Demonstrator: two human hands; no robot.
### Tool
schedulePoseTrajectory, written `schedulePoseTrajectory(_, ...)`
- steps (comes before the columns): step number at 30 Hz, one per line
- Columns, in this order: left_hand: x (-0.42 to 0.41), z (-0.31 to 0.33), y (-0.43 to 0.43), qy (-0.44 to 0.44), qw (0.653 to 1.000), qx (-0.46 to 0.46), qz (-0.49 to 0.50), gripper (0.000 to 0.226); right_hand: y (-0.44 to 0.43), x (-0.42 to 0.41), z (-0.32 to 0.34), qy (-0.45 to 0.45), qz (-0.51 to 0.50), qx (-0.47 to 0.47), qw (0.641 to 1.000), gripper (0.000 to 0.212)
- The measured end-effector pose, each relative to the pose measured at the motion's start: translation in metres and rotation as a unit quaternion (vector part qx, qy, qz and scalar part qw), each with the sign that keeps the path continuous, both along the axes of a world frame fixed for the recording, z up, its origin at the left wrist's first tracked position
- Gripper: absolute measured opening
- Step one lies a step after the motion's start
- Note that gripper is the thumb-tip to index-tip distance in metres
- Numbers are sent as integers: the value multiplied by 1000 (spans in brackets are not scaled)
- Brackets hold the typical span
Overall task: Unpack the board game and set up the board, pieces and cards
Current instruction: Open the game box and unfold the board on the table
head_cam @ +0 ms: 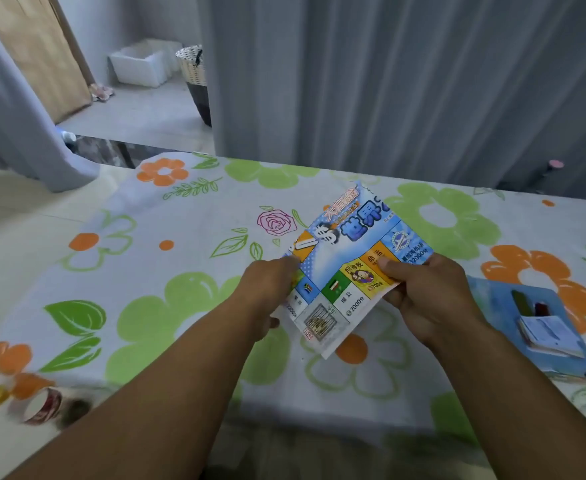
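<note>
Head view: the folded board (350, 271) is held over the middle of the flowered table (187, 306). The left hand (267, 292) pinches its left edge and the right hand (426, 296) pinches its right edge, thumb on top. Gripping 2 opposite edges looks meant for pulling the folds apart. The blue box (492, 299) holding cards (548, 336) lies just right of the right hand. Open cloth spreads to the left, with a tape roll (42, 407) near the front-left edge.

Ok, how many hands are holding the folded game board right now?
2. The left hand grips the folded game board at its left edge. The right hand pinches its right edge, thumb on top. Both are in plain view.
</note>
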State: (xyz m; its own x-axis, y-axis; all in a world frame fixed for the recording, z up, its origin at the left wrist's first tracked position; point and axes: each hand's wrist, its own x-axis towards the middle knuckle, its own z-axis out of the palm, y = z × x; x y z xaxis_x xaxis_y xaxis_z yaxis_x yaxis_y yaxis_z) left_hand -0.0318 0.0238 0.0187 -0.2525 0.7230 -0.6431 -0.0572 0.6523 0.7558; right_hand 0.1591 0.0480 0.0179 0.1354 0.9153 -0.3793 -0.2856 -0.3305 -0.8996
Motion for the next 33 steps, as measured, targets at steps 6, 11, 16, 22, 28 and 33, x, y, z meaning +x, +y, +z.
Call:
schedulePoseTrajectory(6,3,-12,4,-7,997,39,61,17,-1,-6,-10,-45,-17,26,999,37)
schedulePoseTrajectory(11,-7,-16,10,26,993,42,105,16,-4,3,-10,-109,-3,63,992,25)
schedulePoseTrajectory(16,-8,-16,12,30,991,63,115,19,-6,6,-8,-173,7,108,979,20)
schedulePoseTrajectory(22,20,-9,-1,336,921,164,-108,112,-6,0,-8,-231,-13,132,964,27)
schedulePoseTrajectory(28,50,-14,-11,457,815,220,-281,119,-8,-4,-7,-219,5,118,969,22)
schedulePoseTrajectory(33,49,-17,-8,519,751,266,-310,88,-9,-4,-5,-199,19,105,974,24)
